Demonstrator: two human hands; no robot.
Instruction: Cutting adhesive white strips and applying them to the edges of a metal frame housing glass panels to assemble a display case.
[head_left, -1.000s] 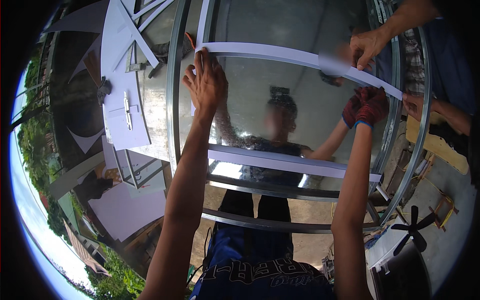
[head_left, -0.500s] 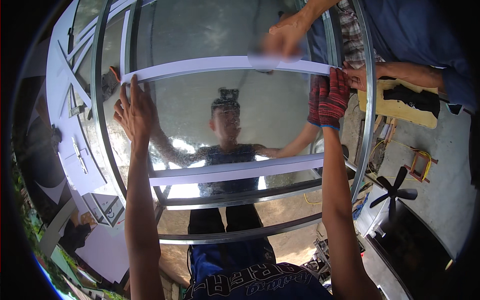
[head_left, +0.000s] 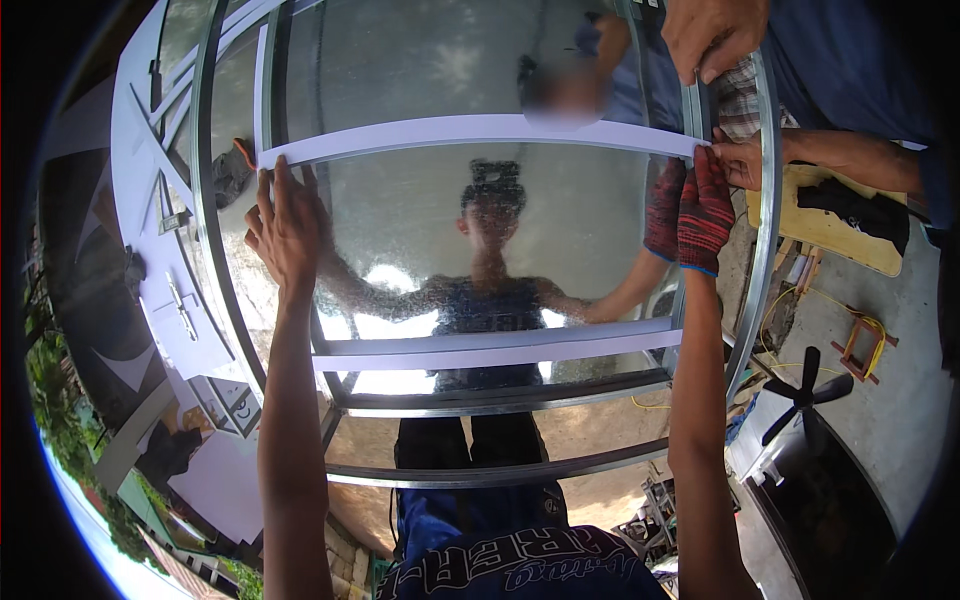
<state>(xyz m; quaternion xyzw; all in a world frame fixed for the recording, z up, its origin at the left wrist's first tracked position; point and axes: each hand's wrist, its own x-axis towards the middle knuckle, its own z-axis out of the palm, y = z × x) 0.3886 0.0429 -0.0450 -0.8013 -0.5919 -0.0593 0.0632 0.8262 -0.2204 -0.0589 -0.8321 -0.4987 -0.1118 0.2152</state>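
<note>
A long white strip (head_left: 490,128) lies across a shiny, mirror-like sheet (head_left: 430,210) inside a metal frame (head_left: 210,200). At the strip's left end, my bare left hand (head_left: 285,225) touches it with fingertips, fingers stretched and apart. My right hand (head_left: 707,215), in a red and black knit glove, rests its straight fingers at the right end; its thumb is hidden. Beside it, a co-worker's hand (head_left: 738,162) is at the same corner. The co-worker's other hand (head_left: 715,38) pinches something thin above the right frame bar. A second white strip (head_left: 500,350) runs across nearer to me.
Loose white strips (head_left: 165,150) lie on a white surface at left, near a dark glove with an orange cuff (head_left: 235,170). At right are a yellow board (head_left: 830,220) with black cloth, a black fan (head_left: 805,398) and a yellow cord (head_left: 880,345). Metal bars (head_left: 500,470) cross near my body.
The co-worker's upper hand has moved right, from above the middle of the strip to the right frame bar. My hands stay at the strip's two ends. The whole view has shifted slightly.
</note>
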